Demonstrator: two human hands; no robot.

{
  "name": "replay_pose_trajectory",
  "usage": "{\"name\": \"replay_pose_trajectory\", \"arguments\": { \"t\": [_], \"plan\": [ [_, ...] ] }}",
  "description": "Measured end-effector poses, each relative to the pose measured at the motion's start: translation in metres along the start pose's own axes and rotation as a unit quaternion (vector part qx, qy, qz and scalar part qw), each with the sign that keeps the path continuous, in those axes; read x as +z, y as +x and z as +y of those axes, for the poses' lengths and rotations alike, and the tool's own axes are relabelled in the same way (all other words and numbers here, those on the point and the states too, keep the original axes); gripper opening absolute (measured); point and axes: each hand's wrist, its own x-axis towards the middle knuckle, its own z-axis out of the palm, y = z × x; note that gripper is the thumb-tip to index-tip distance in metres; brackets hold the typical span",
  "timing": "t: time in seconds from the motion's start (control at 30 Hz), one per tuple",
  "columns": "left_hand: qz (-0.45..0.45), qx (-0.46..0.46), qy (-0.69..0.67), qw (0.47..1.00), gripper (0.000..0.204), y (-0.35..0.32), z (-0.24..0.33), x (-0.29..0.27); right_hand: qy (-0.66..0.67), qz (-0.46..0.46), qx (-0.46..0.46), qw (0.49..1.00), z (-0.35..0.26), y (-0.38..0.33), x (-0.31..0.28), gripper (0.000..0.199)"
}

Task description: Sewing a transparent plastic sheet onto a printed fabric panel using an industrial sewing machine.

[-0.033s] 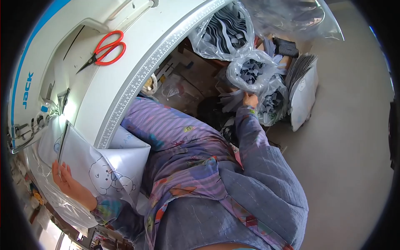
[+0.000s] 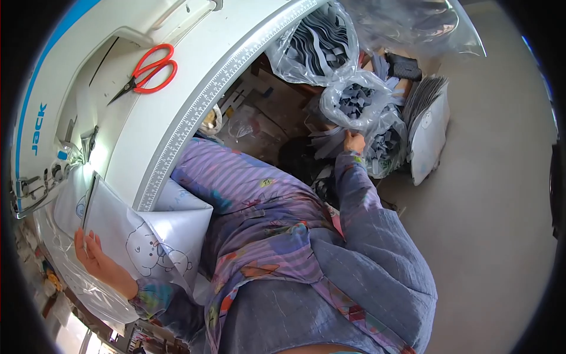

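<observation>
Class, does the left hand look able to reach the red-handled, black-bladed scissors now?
Probably yes: the left hand is open, and the scissors lie uncovered on the white sewing table.

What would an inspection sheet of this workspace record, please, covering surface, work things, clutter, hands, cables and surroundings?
Surface: white sewing table, curved by the lens, with a measuring strip along its edge; red-handled scissors lie on it.
Work things: white sheet with a cartoon dog print, reaching up to the lit needle area of the white-and-blue sewing machine.
Clutter: clear plastic bags of grey strips; beside them, a stack of pale pieces.
Hands: left hand open by the sheet's left edge; right hand curled beside the bags, its grip's contents unclear.
Cables: nothing seen.
Surroundings: grey floor on the right.
</observation>
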Motion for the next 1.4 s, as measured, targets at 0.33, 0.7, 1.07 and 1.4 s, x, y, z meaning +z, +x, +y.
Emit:
{"name": "replay_pose_trajectory", "arguments": {
  "t": [0.33, 0.7, 1.07, 1.4],
  "plan": [
    [-0.204, 0.003, -0.080, 0.976, 0.025, -0.048, 0.089, 0.047, 0.123, -0.214, -0.583, 0.774, -0.105, -0.204, -0.097, 0.019],
    [-0.419, -0.119, -0.417, 0.798, 0.020, 0.006, 0.103, 0.074, 0.283, -0.623, -0.394, 0.614, -0.352, -0.269, -0.239, 0.017],
    [-0.344, 0.018, -0.597, 0.724, 0.018, 0.033, 0.091, 0.055, 0.192, -0.610, -0.532, 0.555, -0.386, -0.349, -0.197, 0.022],
    [-0.279, 0.084, -0.268, 0.918, 0.021, -0.003, 0.096, 0.040, 0.158, -0.622, -0.501, 0.580, -0.384, -0.346, -0.253, 0.014]
  ]
}}
